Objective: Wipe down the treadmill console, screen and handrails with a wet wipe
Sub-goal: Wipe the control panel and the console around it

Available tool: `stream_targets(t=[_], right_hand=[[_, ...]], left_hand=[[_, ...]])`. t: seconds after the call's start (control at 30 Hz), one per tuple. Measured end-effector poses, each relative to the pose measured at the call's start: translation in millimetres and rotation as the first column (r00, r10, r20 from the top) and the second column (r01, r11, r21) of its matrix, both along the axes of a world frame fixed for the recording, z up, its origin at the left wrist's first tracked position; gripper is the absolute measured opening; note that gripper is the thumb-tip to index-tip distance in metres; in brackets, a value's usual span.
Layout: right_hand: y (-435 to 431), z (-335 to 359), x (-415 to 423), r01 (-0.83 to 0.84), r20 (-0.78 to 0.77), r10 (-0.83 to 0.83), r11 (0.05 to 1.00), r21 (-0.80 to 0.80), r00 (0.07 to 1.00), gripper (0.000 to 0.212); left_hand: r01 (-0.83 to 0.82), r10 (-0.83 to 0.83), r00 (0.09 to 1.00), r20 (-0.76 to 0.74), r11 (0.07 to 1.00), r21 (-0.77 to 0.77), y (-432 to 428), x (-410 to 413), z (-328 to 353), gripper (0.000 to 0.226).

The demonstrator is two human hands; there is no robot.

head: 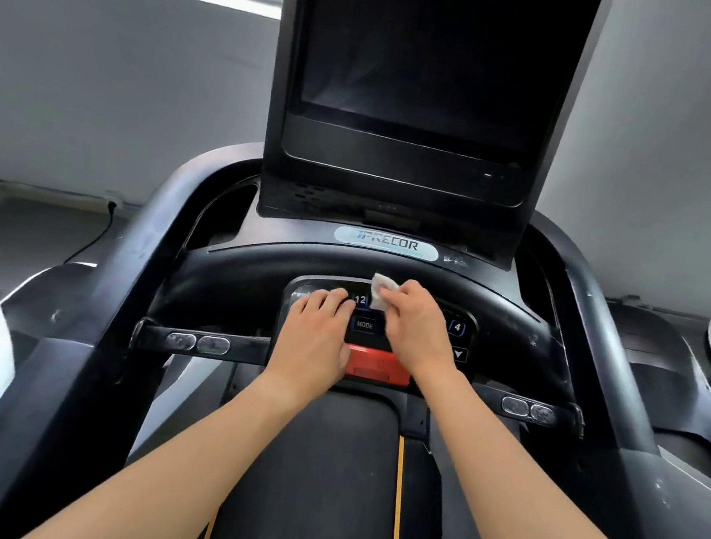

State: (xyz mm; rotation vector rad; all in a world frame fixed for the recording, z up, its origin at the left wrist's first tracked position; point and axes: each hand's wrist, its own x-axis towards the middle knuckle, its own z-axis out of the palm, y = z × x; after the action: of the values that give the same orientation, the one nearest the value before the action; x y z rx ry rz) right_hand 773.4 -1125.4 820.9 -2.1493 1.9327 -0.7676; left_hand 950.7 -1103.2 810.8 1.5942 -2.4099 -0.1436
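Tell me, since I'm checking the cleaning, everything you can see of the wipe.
The wipe is small, white and bunched, thin like tissue. The right hand pinches its lower right part in the fingertips and presses it on the top of the console, just right of the lit 12. Its upper corner sticks up free. The left hand lies apart from it.

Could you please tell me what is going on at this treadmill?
A person stands on the treadmill, cleaning its console. The right hand pinches a white wet wipe against the upper part of the console, while the left hand rests flat on the console beside it. The dark screen above is not being touched.
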Motion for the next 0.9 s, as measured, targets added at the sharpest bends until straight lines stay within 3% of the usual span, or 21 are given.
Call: stream_targets(t=[0.1,0.17,0.37,0.47,0.7,0.9], right_hand=[[2,0,-8,0.177,0.095,-0.175,0.984,-0.013,0.98,0.017],[-1,3,4,0.199,0.086,-0.199,0.98,0.01,0.976,0.016],[-13,4,56,-0.091,-0.063,0.092,0.996,0.011,0.994,0.012],[-16,5,61,-0.139,-0.11,0.14,0.99,0.013,0.984,0.014],[-18,2,66,0.12,0.016,-0.12,0.991,-0.055,0.993,0.019],[-17,-2,102,-0.194,-0.105,0.191,0.981,-0.019,0.976,0.014]], left_hand=[[-0.121,0.121,0.993,-0.004,0.992,0.024,-3,13,1,0.064],[-0.169,0.17,0.985,-0.018,0.985,0.043,-3,24,-1,0.069],[-0.118,0.123,0.99,-0.064,0.99,0.079,-2,44,-6,0.076],[-0.086,0.096,0.99,-0.104,0.992,0.094,-3,52,-5,0.074],[-0.039,0.049,0.982,-0.183,0.998,0.057,1,69,-6,0.071],[-0.127,0.139,0.962,-0.235,0.99,0.067,5,87,-15,0.066]])
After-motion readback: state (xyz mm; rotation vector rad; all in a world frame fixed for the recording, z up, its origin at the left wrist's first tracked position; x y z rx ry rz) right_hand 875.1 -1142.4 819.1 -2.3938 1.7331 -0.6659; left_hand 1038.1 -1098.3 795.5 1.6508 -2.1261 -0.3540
